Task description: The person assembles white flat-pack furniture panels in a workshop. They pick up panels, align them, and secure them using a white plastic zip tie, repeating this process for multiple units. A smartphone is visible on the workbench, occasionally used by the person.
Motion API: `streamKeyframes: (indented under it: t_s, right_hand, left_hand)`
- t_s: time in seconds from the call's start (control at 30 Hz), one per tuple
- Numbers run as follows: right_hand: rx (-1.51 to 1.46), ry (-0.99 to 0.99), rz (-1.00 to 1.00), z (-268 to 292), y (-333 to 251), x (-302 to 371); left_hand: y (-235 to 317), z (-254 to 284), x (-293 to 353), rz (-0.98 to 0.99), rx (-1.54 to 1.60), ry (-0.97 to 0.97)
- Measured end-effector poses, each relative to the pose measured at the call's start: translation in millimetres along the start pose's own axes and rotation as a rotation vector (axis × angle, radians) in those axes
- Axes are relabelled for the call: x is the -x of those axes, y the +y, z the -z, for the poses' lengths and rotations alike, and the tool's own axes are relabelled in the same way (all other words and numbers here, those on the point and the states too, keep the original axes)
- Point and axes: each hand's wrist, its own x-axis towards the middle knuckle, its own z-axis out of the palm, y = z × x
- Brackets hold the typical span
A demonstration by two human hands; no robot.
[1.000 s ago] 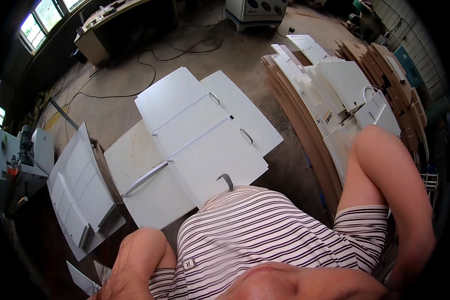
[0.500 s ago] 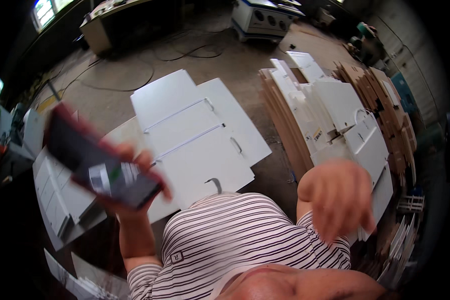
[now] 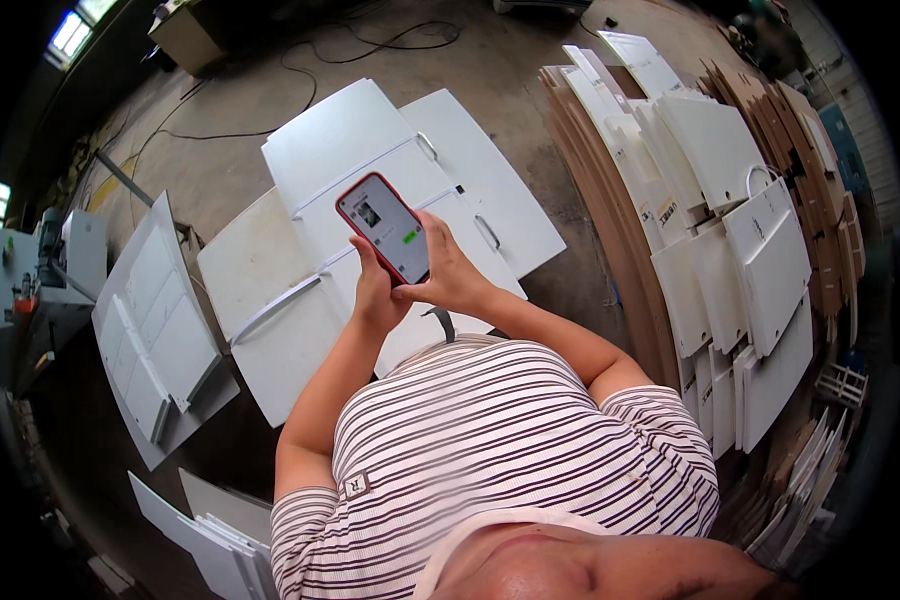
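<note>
A smartphone (image 3: 384,222) in a red case is held upright in front of my body, its lit screen facing me. A small picture and a green patch show on the screen. My left hand (image 3: 374,288) grips the phone's lower left edge, thumb raised along the side. My right hand (image 3: 454,270) closes around the lower right edge, with its thumb near the bottom of the screen. The fingers behind the phone are hidden. Just beyond and beneath the phone lie white panels (image 3: 330,130) with slim handles, overlapping one another.
Stacks of white boards (image 3: 705,150) and brown boards (image 3: 610,200) stand to the right. More white panels (image 3: 155,320) lean at the left, with others (image 3: 200,530) at the lower left. Dark cables (image 3: 305,75) trail over the concrete floor (image 3: 510,80) at the far side.
My left hand has brought the phone from the left to the middle, its screen now turned toward me. My right hand has come in from the right and taken hold of it.
</note>
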Motion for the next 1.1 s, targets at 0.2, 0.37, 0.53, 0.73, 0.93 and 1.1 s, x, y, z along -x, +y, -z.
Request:
streamKeyframes:
  t_s: [0.2, 0.37, 0.53, 0.73, 0.93, 1.1]
  right_hand:
    - [0.021, 0.137, -0.277, 22.1, 89.5, 31.9]
    - [0.396, 0.343, -0.535, 72.5, 202.7, 44.2]
    - [0.439, 0.269, -0.578, 78.0, 259.3, 57.2]
    - [0.760, 0.165, -0.574, 80.0, 242.4, 52.2]
    - [0.569, 0.035, -0.459, 65.5, 231.9, 86.0]
    - [0.339, -0.041, -0.614, 31.1, 227.9, 93.5]
  left_hand:
    - [-48.1, 33.1, -10.3, 0.338, -0.301, 0.028]
    - [-77.9, 92.8, 35.4, 0.224, -0.716, 0.428]
    - [-136.1, 215.2, 128.9, 0.192, -0.619, 1.055]
    - [-158.6, 154.8, 138.8, 0.192, -0.060, 0.917]
    - [-160.3, 166.6, 132.4, 0.195, -0.338, 0.947]
    - [-151.5, 158.5, 142.7, 0.225, -0.525, 0.935]
